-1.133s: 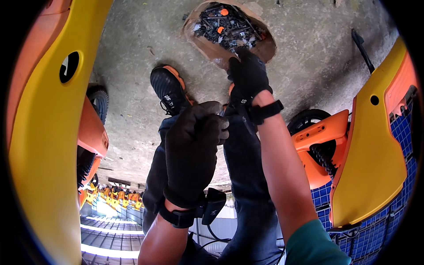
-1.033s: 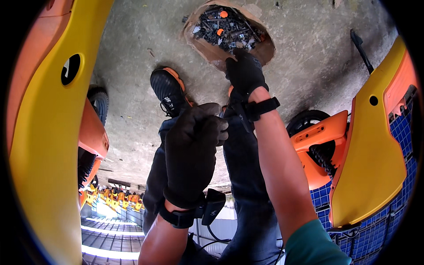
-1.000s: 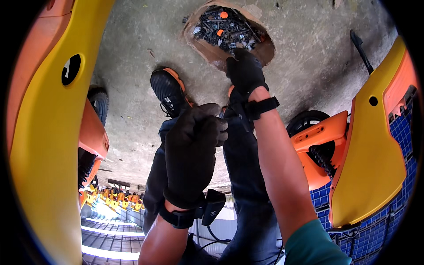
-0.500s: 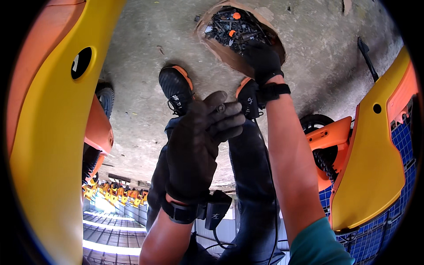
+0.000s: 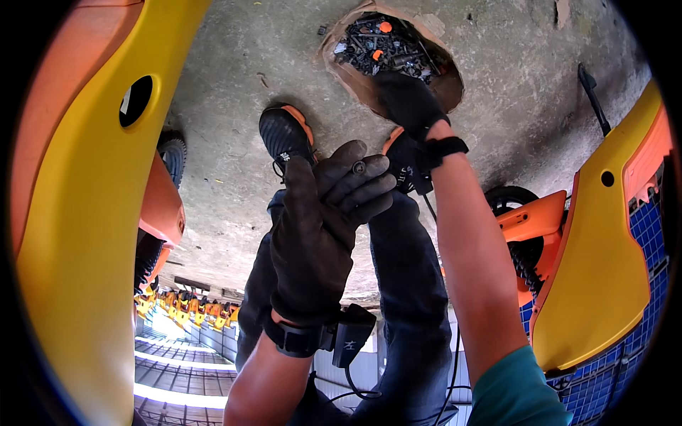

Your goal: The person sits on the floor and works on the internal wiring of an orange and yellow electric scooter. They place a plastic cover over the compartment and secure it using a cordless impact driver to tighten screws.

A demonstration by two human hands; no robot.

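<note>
My left hand (image 5: 316, 227), in a dark glove, is turned palm up above my knees. A small round metal piece like a nut (image 5: 359, 168) lies at its index and middle fingers, which are loosely extended. My right hand (image 5: 408, 103), in a black glove, reaches forward over the near side of a brown cardboard box (image 5: 355, 85) on the floor. Dark small hardware (image 5: 401, 53), screws and bolts by the look of it, fills the box. Two orange pieces (image 5: 385, 28) lie among it. The right fingertips are too dark to make out.
Large yellow and orange panels stand close on the left (image 5: 78, 213) and the right (image 5: 597, 263). Wheels show beside them. My shoes (image 5: 284, 138) are on the concrete floor just short of the box. A black cable hangs by my right leg.
My right hand has drawn back slightly toward the box's near side, uncovering more of the hardware. The left fingers have opened out a little, with the nut still on them.
</note>
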